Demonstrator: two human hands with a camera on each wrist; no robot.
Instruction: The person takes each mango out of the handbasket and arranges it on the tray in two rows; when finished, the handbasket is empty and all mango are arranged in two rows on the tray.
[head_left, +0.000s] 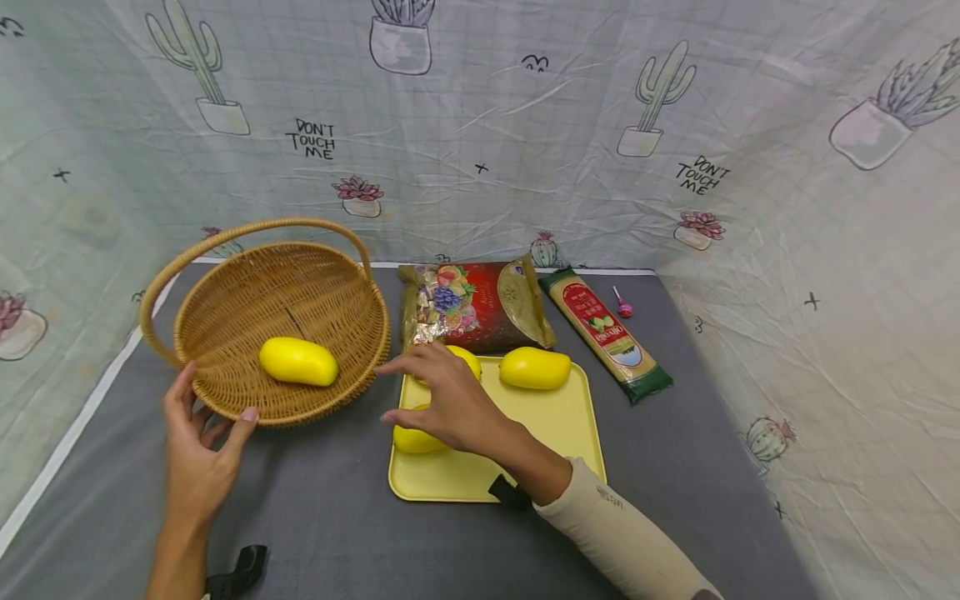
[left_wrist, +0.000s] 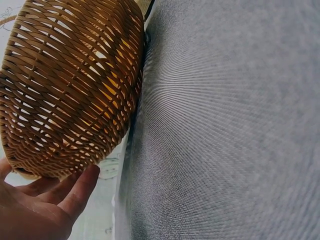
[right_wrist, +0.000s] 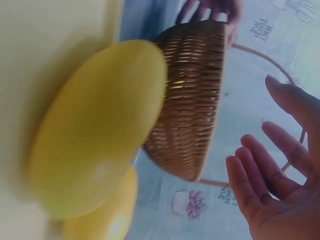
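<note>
A wicker basket (head_left: pixel 232 292) with a tall arched handle stands at the left, one yellow mango (head_left: pixel 298 361) lying inside. My left hand (head_left: pixel 202 450) holds the basket's near-left rim; in the left wrist view its fingers (left_wrist: pixel 82 192) lie against the woven outside. My right hand (head_left: pixel 450 400) hovers over the left side of a yellow tray (head_left: pixel 540 442), fingers spread and nothing in them. On that tray are three more mangoes: one (head_left: pixel 536 367) at the back right, one (head_left: pixel 467 359) partly behind the hand, and one (head_left: pixel 414 437) partly hidden under it.
A red and gold bag (head_left: pixel 487 304) lies behind the tray. To its right are a green-ended packet (head_left: pixel 606 333) and a small pink lollipop (head_left: pixel 624 309). A printed cloth (head_left: pixel 480 125) hangs behind the grey tabletop (head_left: pixel 330 517).
</note>
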